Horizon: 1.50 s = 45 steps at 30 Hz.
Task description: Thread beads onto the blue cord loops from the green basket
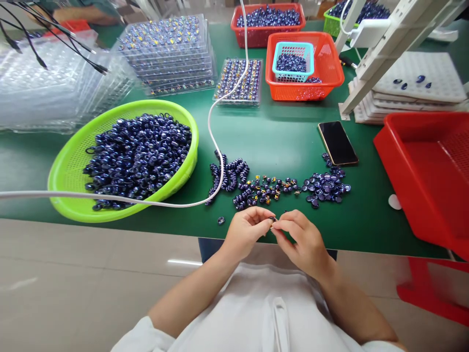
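Observation:
At the table's front edge, my left hand (247, 230) and my right hand (302, 239) meet, fingertips pinched together on a small dark part (271, 219). Fingers cover most of it, so its exact kind is hidden. Just beyond them lie small dark pieces with gold-coloured bits (273, 189). Left of these are rows of dark ring-shaped parts (230, 176), and to the right a heap of dark, shiny cap-like pieces (326, 187). One loose ring-shaped part (221, 220) rests beside my left hand.
A green basket (194, 142) of dark looped parts stands left, crossed by a white cable (210, 122). Stacked clear trays (176, 80), an orange basket (330, 80) and a red basket (249, 39) are behind. A phone (337, 143) and a red bin (406, 161) lie right.

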Each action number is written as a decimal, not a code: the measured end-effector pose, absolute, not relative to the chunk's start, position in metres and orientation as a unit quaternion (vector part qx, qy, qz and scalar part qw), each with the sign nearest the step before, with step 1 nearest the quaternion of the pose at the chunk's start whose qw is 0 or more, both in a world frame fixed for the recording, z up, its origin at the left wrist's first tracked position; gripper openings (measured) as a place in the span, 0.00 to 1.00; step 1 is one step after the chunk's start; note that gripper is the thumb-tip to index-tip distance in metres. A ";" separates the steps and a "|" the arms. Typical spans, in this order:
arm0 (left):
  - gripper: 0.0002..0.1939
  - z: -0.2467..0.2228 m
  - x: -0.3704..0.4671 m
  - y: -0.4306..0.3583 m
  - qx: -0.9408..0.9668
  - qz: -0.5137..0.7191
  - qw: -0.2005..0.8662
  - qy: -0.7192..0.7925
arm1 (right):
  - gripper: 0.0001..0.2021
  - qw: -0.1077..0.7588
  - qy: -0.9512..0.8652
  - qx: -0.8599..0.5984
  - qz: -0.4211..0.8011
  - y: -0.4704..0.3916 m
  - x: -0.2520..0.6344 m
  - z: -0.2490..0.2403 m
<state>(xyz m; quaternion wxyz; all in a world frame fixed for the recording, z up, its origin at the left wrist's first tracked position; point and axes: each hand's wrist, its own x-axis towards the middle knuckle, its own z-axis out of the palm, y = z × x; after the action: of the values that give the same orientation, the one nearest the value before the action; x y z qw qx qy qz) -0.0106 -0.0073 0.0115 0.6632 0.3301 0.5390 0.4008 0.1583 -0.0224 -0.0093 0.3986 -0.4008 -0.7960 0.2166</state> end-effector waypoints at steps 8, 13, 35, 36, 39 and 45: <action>0.11 0.009 -0.010 -0.017 0.351 0.401 0.659 0.530 | 0.03 0.381 -0.690 -0.506 0.350 -0.024 0.160 -0.001; 0.10 0.003 -0.007 -0.023 0.385 0.413 0.624 0.540 | 0.07 0.356 -0.590 -0.557 0.464 -0.021 0.160 0.000; 0.13 0.004 -0.017 -0.008 0.219 0.366 0.773 0.470 | 0.17 0.344 -0.858 -0.329 0.193 -0.021 0.184 -0.008; 0.13 0.004 -0.017 -0.008 0.225 0.370 0.771 0.467 | 0.18 0.358 -0.850 -0.329 0.204 -0.022 0.183 -0.008; 0.12 0.003 -0.018 -0.011 0.259 0.386 0.755 0.462 | 0.20 0.399 -0.812 -0.343 0.252 -0.024 0.179 -0.008; 0.11 0.007 -0.019 -0.015 0.319 0.397 0.718 0.475 | 0.15 0.454 -0.725 -0.410 0.317 -0.030 0.170 -0.007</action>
<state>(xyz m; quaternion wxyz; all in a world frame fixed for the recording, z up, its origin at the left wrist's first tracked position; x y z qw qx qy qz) -0.0188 -0.0151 0.0071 0.7176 0.3185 0.4751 0.3973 0.1702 -0.0298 -0.0074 0.4539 -0.4100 -0.7250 0.3166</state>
